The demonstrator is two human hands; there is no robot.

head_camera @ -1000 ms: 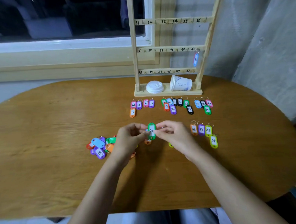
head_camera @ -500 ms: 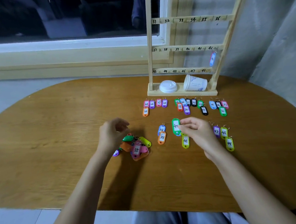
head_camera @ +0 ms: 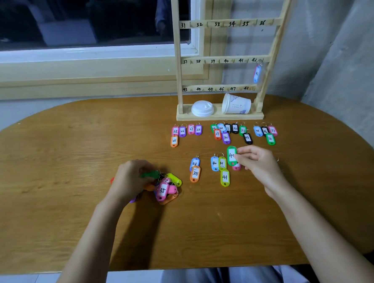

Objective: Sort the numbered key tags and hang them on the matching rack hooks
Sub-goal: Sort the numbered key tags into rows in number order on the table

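Note:
My right hand (head_camera: 256,163) pinches a green key tag (head_camera: 231,155) by its right edge, just above the table beside a blue tag and two lime tags (head_camera: 224,177). My left hand (head_camera: 129,180) rests on the unsorted pile of coloured tags (head_camera: 166,187), fingers curled over a dark green tag (head_camera: 149,174); a pink tag marked 35 lies on top of the pile. Sorted rows of tags (head_camera: 225,133) lie in front of the wooden rack (head_camera: 225,60). One blue-and-pink tag (head_camera: 256,73) hangs under hook 42.
A white lid (head_camera: 202,108) and a tipped paper cup (head_camera: 236,104) lie on the rack's base. Blue and orange tags marked 38 (head_camera: 194,169) lie between my hands. The oval wooden table (head_camera: 52,171) meets a windowsill behind and a grey wall at the right.
My hands have separated: the right carried the green tag rightward to the row of 40s tags, and the left went down onto the unsorted pile. The view shifted left.

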